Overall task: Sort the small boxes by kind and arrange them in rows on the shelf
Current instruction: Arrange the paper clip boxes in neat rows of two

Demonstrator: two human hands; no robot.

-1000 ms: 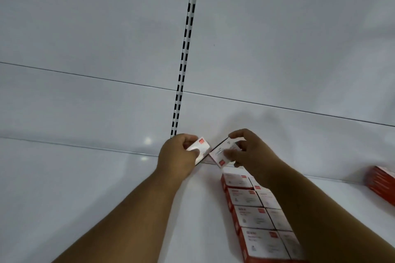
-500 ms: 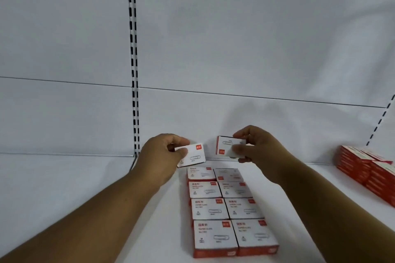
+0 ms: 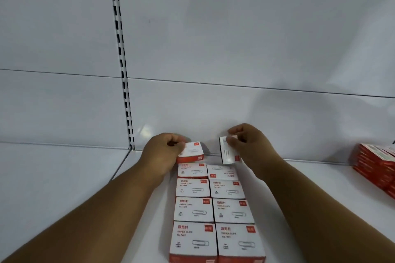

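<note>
Boxes of paper clips, white on top with red sides, lie on the white shelf [image 3: 74, 188] in two columns of four [image 3: 213, 209], running from the near edge of the picture back toward the rear wall. Neighbouring boxes touch or nearly touch, and each top shows red print and a small drawing of a clip. The rear box of the right column [image 3: 222, 172] has its print turned the opposite way from the others.

At the far end of the left column, the left hand [image 3: 162, 153] grips one more box [image 3: 191, 152] from its left side, fingers curled over the top and thumb near the front edge. This box lies flat, top up, just behind the last box of that column; whether it rests on the shelf or is held slightly above cannot be told.

The right hand [image 3: 248, 143] pinches another box [image 3: 227, 152] between thumb and curled fingers. It is held up on end, tilted, above the far end of the right column and clear of the shelf, with a white face and a small red mark turned toward the camera. The two held boxes are apart, with a gap of bare shelf and wall between them.

Both forearms reach in from the lower corners. Far to the right, well apart from the columns, a stack of red boxes [image 3: 376, 168] lies on the same shelf. A slotted upright strip [image 3: 121, 60] runs down the white back wall to the left of the hands.
</note>
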